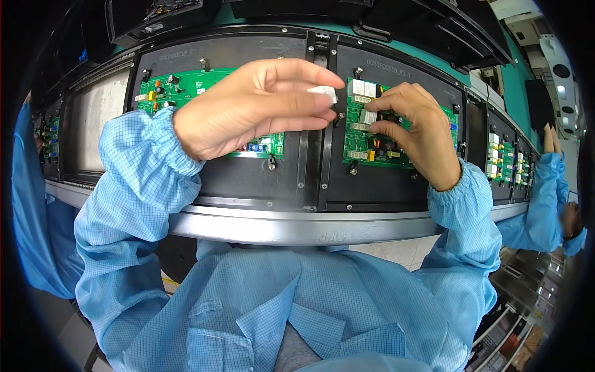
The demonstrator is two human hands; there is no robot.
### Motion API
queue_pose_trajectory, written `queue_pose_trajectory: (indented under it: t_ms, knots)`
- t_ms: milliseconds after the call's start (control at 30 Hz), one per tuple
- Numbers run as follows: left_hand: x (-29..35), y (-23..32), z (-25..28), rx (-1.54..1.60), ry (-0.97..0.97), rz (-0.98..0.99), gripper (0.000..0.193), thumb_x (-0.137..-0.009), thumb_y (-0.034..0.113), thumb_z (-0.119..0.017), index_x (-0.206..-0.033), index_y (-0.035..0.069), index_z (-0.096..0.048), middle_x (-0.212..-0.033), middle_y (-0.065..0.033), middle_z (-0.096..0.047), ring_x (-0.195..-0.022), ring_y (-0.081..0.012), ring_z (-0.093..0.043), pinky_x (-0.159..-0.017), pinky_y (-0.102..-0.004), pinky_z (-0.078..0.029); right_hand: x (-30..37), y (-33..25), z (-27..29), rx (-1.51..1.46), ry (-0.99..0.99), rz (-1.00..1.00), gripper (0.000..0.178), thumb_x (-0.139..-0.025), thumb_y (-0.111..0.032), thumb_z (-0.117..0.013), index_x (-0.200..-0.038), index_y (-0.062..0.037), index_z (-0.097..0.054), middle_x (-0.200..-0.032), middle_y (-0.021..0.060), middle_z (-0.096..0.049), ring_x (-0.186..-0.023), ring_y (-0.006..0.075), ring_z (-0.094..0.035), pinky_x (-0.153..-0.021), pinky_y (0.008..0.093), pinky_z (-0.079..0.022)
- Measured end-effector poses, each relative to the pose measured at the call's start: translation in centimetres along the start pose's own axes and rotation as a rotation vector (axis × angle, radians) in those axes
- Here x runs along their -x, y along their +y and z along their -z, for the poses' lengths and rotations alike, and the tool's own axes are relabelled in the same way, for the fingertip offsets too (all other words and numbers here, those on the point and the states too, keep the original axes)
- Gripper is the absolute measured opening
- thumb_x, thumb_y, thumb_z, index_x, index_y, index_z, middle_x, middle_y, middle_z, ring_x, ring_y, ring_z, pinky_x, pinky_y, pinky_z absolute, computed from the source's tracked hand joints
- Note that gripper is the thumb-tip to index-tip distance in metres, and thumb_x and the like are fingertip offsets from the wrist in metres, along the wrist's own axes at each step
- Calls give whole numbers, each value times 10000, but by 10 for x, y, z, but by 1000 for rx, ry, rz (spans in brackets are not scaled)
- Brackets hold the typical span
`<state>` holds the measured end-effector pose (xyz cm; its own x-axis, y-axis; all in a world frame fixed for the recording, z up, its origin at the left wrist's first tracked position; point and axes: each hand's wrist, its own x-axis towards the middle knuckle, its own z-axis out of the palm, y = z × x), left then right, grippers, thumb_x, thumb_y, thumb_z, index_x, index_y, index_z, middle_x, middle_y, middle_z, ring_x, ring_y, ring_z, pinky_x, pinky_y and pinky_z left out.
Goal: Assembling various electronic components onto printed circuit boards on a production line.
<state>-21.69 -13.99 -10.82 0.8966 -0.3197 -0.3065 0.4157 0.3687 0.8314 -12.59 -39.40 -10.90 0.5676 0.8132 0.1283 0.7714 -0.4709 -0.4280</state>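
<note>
My left hand is raised above the gap between two black carriers, its thumb and fingers closed on a small white block-shaped component. My right hand is over the right green circuit board, with thumb and fingertips around a white box-shaped relay on it. More white relays stand at that board's upper left, above white connectors. Beneath my left hand and forearm lies the left circuit board, partly hidden, carrying several small coloured parts.
The boards lie in black carriers behind a metal rail. Black bins line the far side. Further boards stand along the line at right. Blue sleeves of other people show at the left and right.
</note>
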Motion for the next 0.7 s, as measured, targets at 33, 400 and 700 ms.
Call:
queue_pose_trajectory:
  t_ms: [33, 400, 700]
  knots:
    - [-1, -2, 3, 0, 2, -1, 314, -975, 125, -636, -1256, 7, -560, -1137, -96, -675, -968, -118, -675, -894, -257, -559, 0, -1, -1, -11, 12, -2, 308, -695, -14, -798, -989, -41, -711, -940, 81, -661, -895, 260, -602, -794, 355, -489]
    - [-25, -21, 8, -296, -64, -93, 210, -970, 154, -653, -1146, 44, -623, -1031, -31, -681, -962, -97, -658, -891, -243, -544, 7, 14, -14, -15, -57, -13, 284, -712, -17, -792, -985, -29, -711, -961, 77, -683, -910, 246, -608, -838, 355, -482]
    - [-42, -17, 6, -539, -70, -148, 211, -904, 74, -716, -1087, 18, -629, -971, -29, -692, -894, -84, -664, -846, -223, -542, 3, 21, -16, -54, -26, 60, 253, -727, -54, -782, -967, -53, -700, -901, 67, -666, -849, 265, -589, -795, 377, -455]
